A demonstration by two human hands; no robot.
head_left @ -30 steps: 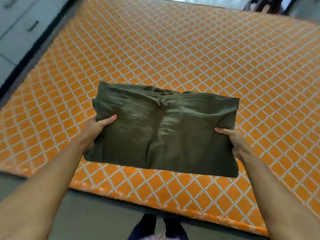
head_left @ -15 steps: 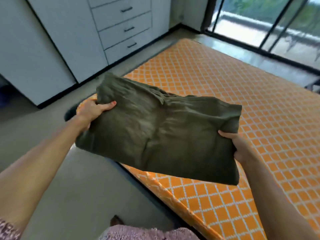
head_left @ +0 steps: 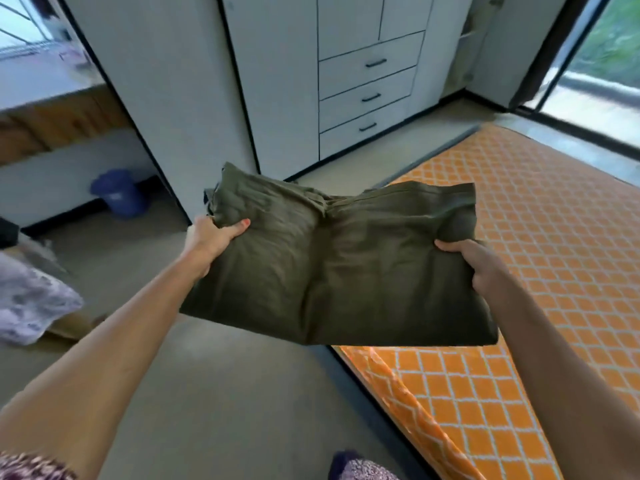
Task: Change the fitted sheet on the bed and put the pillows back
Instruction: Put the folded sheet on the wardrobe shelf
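Mattress [head_left: 540, 258] half behind sheet [head_left: 339, 271]

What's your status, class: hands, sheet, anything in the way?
Left hand and right hand both grip the folded green sheet, held in the air. Orange mattress at right, bare. Nothing in the way.
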